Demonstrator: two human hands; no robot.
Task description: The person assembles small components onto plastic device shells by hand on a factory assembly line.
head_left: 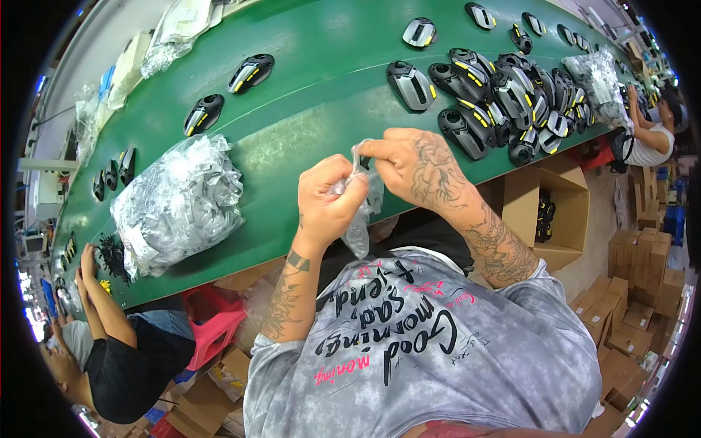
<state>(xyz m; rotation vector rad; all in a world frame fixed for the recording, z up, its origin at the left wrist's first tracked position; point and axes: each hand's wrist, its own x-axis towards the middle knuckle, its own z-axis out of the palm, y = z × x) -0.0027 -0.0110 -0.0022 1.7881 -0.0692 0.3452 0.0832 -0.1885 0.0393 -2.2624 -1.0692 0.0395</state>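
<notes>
In front of my chest, above the near edge of the green table, I hold a small clear plastic bag (357, 237). My left hand (328, 203) is closed in a fist around it. Fingers and thumb of my right hand (409, 164) pinch its stretched upper end, just right of the left fist. The lower part of the bag hangs beneath my hands, and whether anything is inside I cannot tell. To the right on the table lies a heap of black and grey curved shells (511, 95) with yellow strips.
A large clear bag (182, 204) full of grey pieces stands on the green table (314, 80) at left. More shells (252, 73) lie farther back. An open carton (566, 193) stands at right below the table. Co-workers sit left (139, 365) and far right (650, 135).
</notes>
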